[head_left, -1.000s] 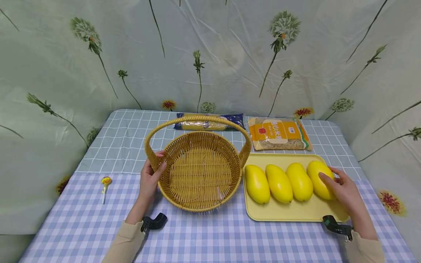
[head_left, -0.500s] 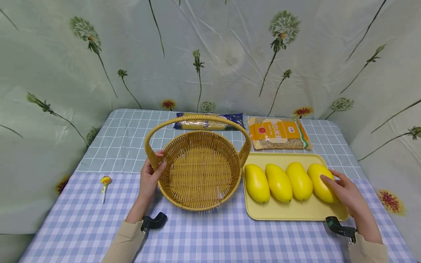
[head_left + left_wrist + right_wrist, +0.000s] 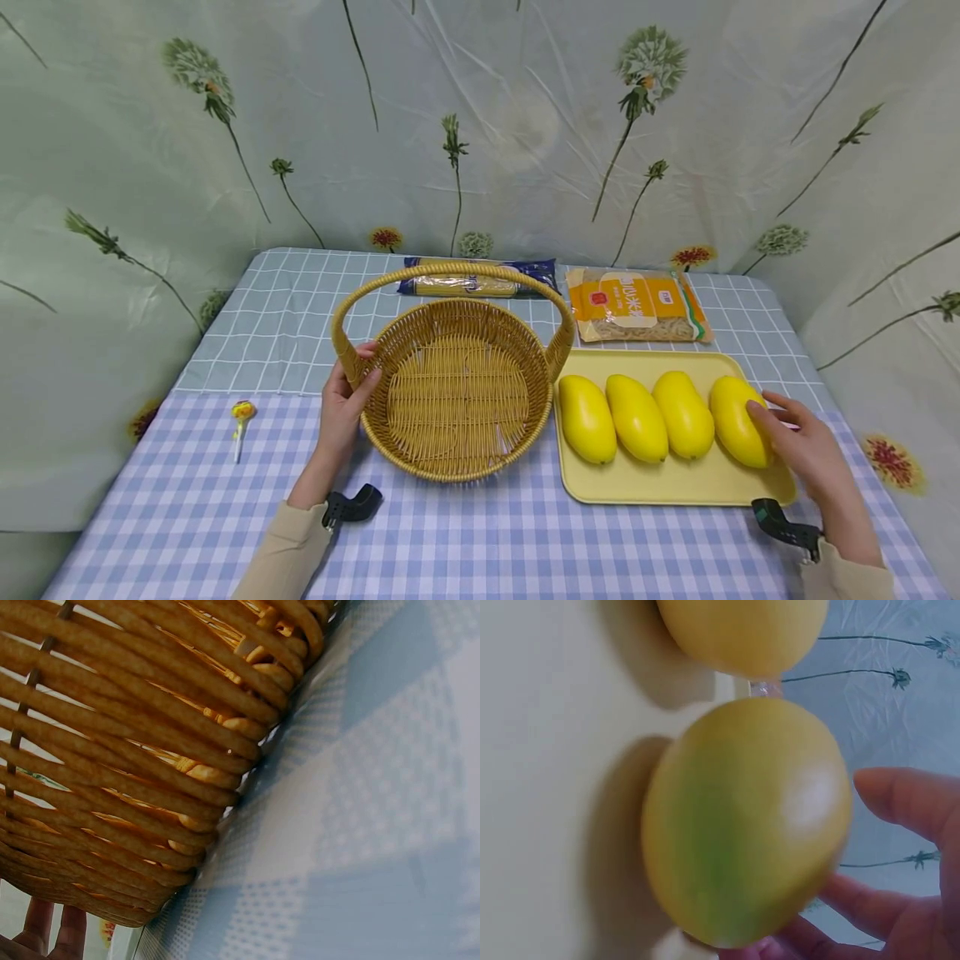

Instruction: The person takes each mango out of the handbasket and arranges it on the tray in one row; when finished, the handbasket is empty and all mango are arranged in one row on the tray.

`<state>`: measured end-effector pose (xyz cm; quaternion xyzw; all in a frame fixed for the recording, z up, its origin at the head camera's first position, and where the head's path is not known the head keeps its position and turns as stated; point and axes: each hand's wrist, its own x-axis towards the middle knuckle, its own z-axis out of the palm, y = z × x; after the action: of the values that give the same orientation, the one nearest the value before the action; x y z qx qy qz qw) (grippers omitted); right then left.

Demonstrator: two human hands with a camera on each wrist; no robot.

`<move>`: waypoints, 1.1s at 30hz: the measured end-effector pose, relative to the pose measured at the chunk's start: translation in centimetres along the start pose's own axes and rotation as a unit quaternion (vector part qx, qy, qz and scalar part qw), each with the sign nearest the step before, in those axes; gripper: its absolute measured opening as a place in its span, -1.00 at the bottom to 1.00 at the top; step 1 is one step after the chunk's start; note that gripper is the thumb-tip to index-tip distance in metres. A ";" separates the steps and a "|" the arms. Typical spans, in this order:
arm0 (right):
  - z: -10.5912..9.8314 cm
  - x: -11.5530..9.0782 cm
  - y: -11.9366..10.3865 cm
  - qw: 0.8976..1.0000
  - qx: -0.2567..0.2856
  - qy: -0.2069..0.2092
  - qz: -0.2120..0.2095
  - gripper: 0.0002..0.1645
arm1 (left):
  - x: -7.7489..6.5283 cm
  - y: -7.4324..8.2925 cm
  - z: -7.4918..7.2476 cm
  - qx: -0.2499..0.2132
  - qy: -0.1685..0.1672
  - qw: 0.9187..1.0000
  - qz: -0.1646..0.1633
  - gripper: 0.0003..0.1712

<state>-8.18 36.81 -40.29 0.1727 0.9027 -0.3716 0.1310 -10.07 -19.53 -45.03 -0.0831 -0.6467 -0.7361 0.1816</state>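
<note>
In the head view, my left hand point(image 3: 342, 421) holds the left side of a round wicker basket point(image 3: 456, 477) at the foot of its handle, thumb over the rim. Its woven side point(image 3: 127, 742) fills much of the left wrist view, with fingertips point(image 3: 70, 930) at the lower left. My right hand point(image 3: 816, 454) is at the rightmost yellow mango point(image 3: 738, 423), which lies on a pale yellow tray point(image 3: 652, 492). In the right wrist view the thumb point(image 3: 900, 796) stands apart from the mango point(image 3: 742, 825), while other fingers reach along its lower side. That mango has a green patch.
Several mangoes point(image 3: 635, 418) lie in a row on the tray. Behind are a blue pasta packet point(image 3: 465, 286), partly hidden by the basket handle, and an orange noodle bag point(image 3: 637, 305). A lollipop point(image 3: 241, 421) lies at left. A floral curtain point(image 3: 525, 150) borders the table.
The rightmost mango has shifted slightly right and toward me on the tray. My right hand has drawn back rightward, its thumb coming away. The left hand and basket have stayed put.
</note>
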 end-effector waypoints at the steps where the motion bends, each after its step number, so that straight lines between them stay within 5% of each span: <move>1: 0.0 0.0 0.1 1.000 0.001 0.007 -0.005 0.02 | 0.0 0.0 0.0 0.000 0.000 1.000 0.001 -0.67; 20: 1.1 -0.9 -0.4 0.972 0.013 0.228 -0.060 -0.39 | -0.2 0.2 0.1 -0.008 -0.001 1.000 -0.005 -0.67; 27: 2.8 2.7 3.2 0.935 -0.006 0.283 -0.215 -0.56 | -0.2 0.4 0.1 -0.004 0.000 1.000 -0.005 -0.67; 33: 4.1 -0.2 -1.8 0.912 0.010 0.261 -0.316 -0.70 | -0.2 0.4 0.2 -0.007 0.000 1.000 0.000 -0.63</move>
<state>-8.33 32.69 -41.91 -0.0289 0.9084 -0.3441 -0.2355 -9.71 -19.37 -44.69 -0.0838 -0.6415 -0.7407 0.1810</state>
